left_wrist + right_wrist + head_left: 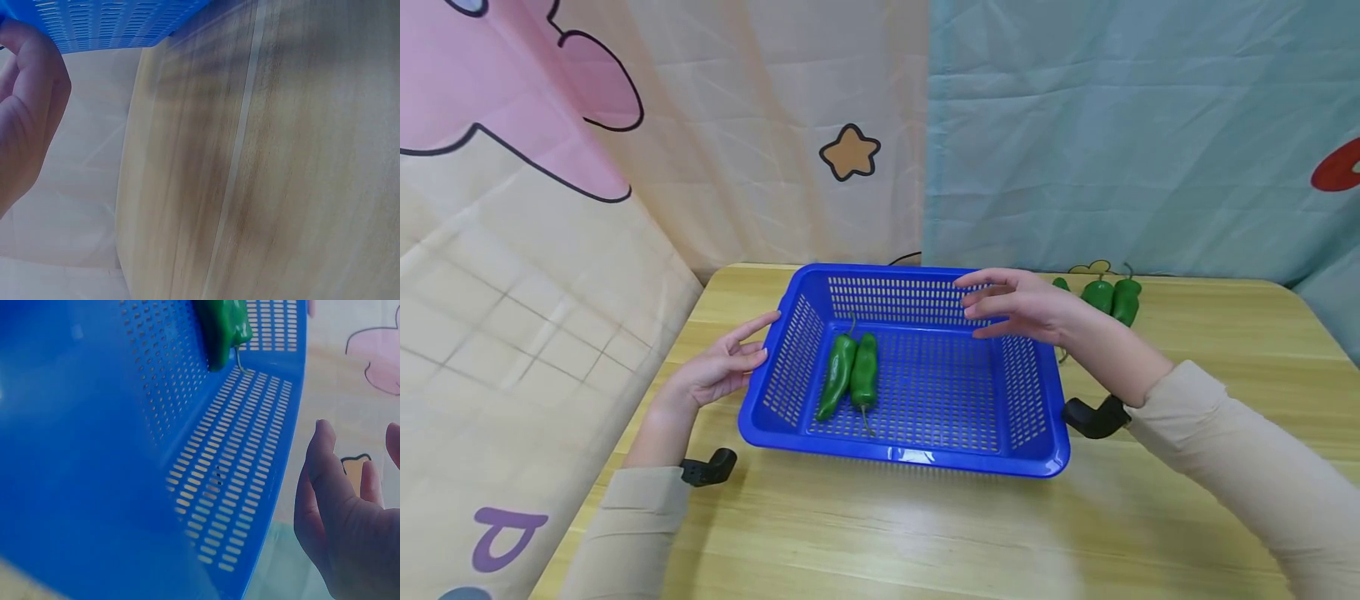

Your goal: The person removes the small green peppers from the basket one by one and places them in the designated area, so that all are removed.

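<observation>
Blue slotted basket (850, 448); two long green peppers (864, 371) inside, 9 o'clock. Left hand (724, 363): grip relaxed, touching 9 o'clock rim. Right hand (1026, 305): grip loosely spread, 2 o'clock.

Glossy plastic basket (910, 456), smooth shiny peppers (865, 371) at its 9 o'clock. Tabletop (880, 533) looks wood-grained with a soft sheen, curtain (737, 150) at 12's creased matt cloth, sleeves (1232, 467) at 4 and 8 matt fabric.
</observation>
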Available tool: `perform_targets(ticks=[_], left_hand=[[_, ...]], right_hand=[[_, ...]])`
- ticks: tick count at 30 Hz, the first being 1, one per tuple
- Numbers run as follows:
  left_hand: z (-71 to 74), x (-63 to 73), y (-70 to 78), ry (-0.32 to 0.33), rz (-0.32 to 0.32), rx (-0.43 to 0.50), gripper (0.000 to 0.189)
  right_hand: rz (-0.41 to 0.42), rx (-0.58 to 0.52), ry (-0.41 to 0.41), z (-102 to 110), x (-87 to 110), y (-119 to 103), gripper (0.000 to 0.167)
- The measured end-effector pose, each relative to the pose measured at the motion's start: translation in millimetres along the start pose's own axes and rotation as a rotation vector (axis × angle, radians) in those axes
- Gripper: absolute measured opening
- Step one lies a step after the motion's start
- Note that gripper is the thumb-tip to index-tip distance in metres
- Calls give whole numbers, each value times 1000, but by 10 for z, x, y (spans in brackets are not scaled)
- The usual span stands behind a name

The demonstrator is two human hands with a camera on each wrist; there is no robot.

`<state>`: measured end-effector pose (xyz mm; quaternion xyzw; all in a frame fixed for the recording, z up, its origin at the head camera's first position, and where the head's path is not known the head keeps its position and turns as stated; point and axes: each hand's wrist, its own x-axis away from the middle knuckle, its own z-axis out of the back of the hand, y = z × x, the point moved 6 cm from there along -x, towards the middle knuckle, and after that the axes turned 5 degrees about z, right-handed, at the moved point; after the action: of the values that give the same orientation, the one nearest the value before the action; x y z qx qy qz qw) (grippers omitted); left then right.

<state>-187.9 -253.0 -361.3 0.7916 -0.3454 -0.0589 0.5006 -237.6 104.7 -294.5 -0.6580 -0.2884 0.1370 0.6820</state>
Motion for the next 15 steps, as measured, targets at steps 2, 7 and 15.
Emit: perform_targets(ticks=[2,7,15], left_hand=[[-2,0,1,2,-1,-1,59],[-10,2,4,5,-1,-5,60],[-4,3,-1,14,-7,-7,60]], right_hand=[[-4,7,2,-41,-41,-7,48],[-8,18,-9,-147,-152,-6,49],[-25,7,-30,-300,-323,67,49]])
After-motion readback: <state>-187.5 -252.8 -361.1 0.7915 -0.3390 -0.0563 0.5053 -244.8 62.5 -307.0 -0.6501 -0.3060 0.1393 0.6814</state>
